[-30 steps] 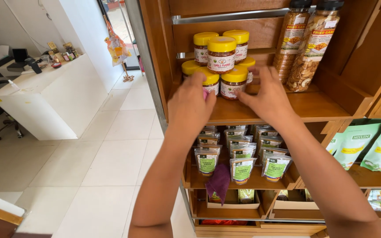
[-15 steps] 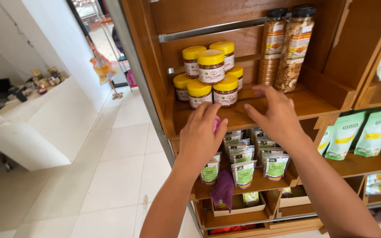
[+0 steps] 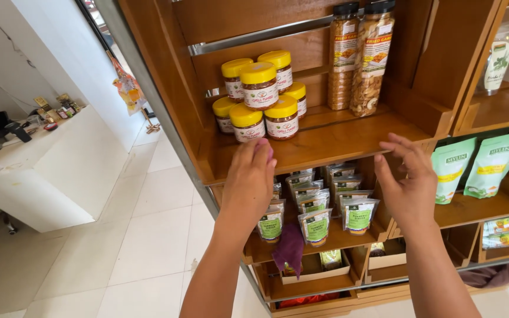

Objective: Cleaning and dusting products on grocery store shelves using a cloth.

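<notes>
**Hands at the jar shelf**

Shelving of warm, varnished wood (image 3: 349, 138) fills the view, its boards smooth and slightly glossy, with a metal rail across the back. On the upper shelf, towards the left back corner, stands a cluster of small jars (image 3: 259, 97) with yellow screw lids, round and squat, stacked in two tiers; they look like rigid clear plastic or glass, and would probably be light to moderate in weight, best taken around the body or by the lid. Beside them, towards the right back corner, two tall bottles (image 3: 363, 56) with black caps hold dry, pale pieces. Below, flat pouches (image 3: 316, 224) stand in rows, soft and crinkly.

The left hand (image 3: 248, 185) rests at the front edge of the upper shelf, fingers curled closed on a purple cloth (image 3: 290, 247) that hangs limp below the wrist; soft and floppy, it should bunch easily wherever it is gripped. The right hand (image 3: 410, 182) is open, fingers spread and relaxed, holding nothing, just in front of the same edge.
</notes>
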